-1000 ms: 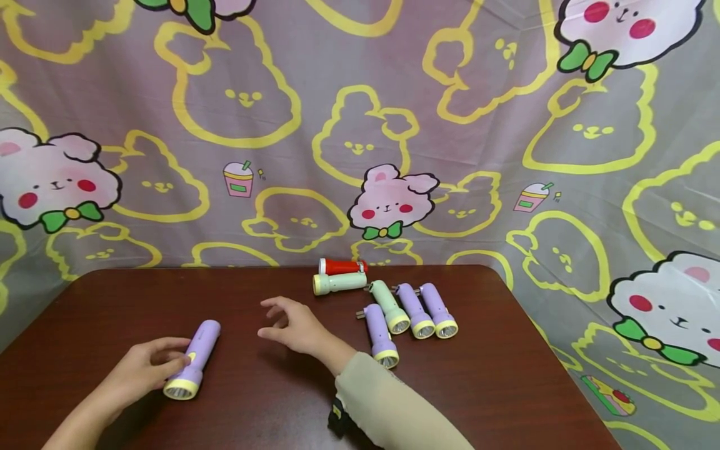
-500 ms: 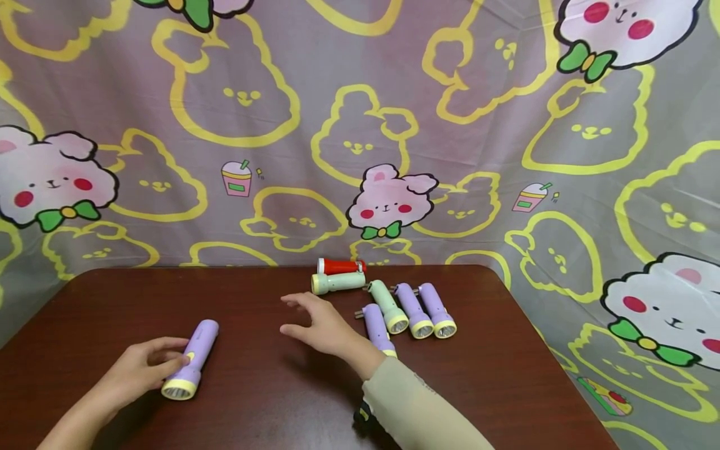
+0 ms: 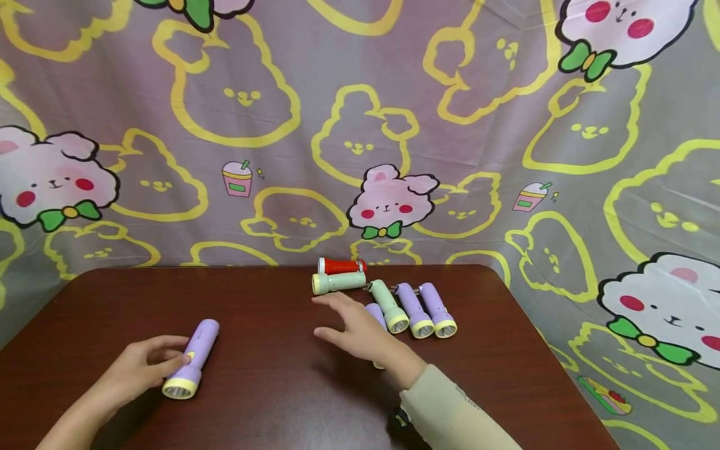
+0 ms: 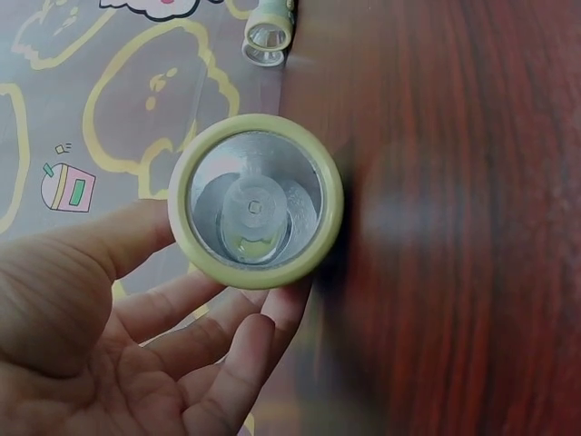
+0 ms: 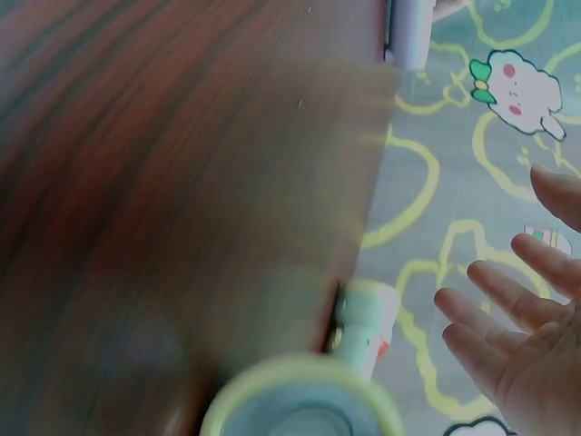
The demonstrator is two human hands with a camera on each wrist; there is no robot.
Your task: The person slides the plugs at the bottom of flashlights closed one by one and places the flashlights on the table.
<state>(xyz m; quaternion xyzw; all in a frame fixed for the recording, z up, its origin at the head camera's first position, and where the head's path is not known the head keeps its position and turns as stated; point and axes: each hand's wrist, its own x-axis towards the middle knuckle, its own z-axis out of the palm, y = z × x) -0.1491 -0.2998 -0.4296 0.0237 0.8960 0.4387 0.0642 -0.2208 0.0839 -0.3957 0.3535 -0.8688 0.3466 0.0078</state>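
In the head view my left hand (image 3: 135, 369) grips a purple flashlight (image 3: 202, 340) from its left side, thumb near the yellow switch. Its yellow-rimmed lens (image 4: 257, 202) faces the left wrist camera, with the fingers curled around the body behind it. My right hand (image 3: 360, 331) hovers over the table's middle, fingers spread and holding nothing. Beneath that hand and wrist lies another purple flashlight (image 3: 375, 312), mostly hidden. In the right wrist view a yellow-rimmed flashlight head (image 5: 304, 400) shows blurred beside the right hand (image 5: 522, 336).
Right of my right hand lie a pale green flashlight (image 3: 384, 300) and two purple flashlights, one inner (image 3: 413, 306) and one outer (image 3: 434, 303). Near the back edge, a second green flashlight (image 3: 343, 281) lies before a red flashlight (image 3: 340, 267). A patterned curtain (image 3: 304, 156) hangs behind the table.
My right hand has moved rightward across the table and now covers much of the nearest purple flashlight. The left hand keeps its hold on its flashlight, almost unmoved.
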